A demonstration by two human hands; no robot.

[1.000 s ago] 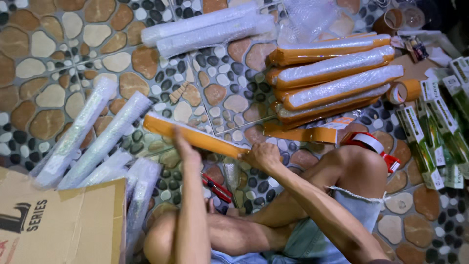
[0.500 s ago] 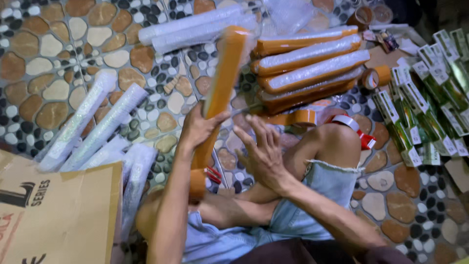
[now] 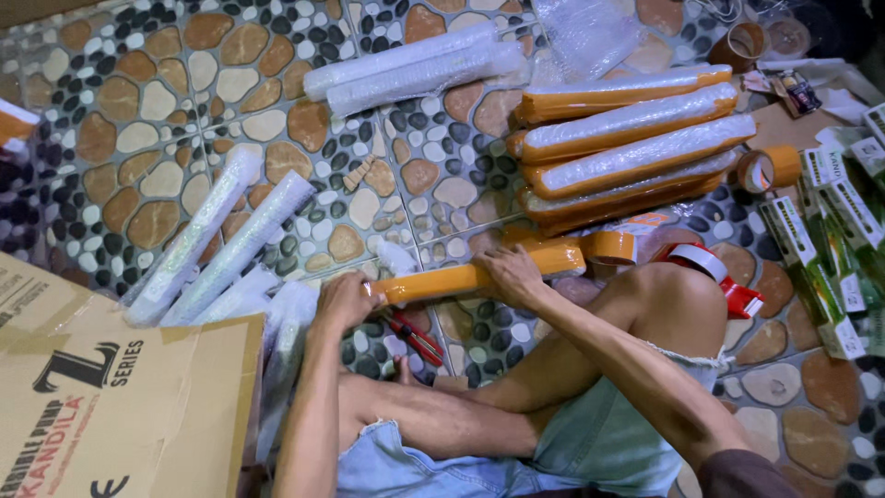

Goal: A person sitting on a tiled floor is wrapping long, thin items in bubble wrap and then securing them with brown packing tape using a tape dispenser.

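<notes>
The person's knee and shin cover part of the pebble-tile floor (image 3: pixel 138 120), and whatever lies under the long orange-taped roll (image 3: pixel 479 275) is hard to make out; a red-handled tool (image 3: pixel 413 337) pokes out just below it. The roll sits low over the floor in front of the crossed legs, its long axis running nearly level from left to right, tilted slightly up at the right end. The left hand (image 3: pixel 346 300) is closed around its left end, while the right hand (image 3: pixel 512 275) presses down on its middle, fingers curled over the top. Beyond lies a stack of finished orange rolls (image 3: pixel 636 138)
</notes>
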